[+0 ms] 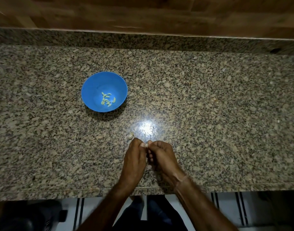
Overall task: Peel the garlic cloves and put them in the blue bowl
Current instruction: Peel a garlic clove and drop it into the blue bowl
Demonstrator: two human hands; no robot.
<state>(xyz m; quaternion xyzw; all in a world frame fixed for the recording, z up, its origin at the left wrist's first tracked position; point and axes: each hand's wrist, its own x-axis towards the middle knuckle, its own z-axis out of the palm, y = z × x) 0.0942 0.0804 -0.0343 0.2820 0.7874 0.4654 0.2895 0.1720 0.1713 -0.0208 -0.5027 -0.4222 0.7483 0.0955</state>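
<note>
A blue bowl (pixel 93 84) stands on the granite counter, left of centre, with several peeled garlic cloves (pixel 107 99) in its bottom. My left hand (pixel 134 157) and my right hand (pixel 163 157) meet near the counter's front edge. Both pinch a small pale garlic clove (pixel 146 145) between their fingertips; most of it is hidden by the fingers. A small pale garlic piece (pixel 130 136) lies on the counter just beyond my left hand; whether it is a clove or skin I cannot tell.
The speckled granite counter (pixel 209 105) stretches wide left and right, with a raised granite lip and a wooden wall behind. A bright light glare sits just beyond my hands. The counter's front edge (pixel 76 191) runs below my wrists.
</note>
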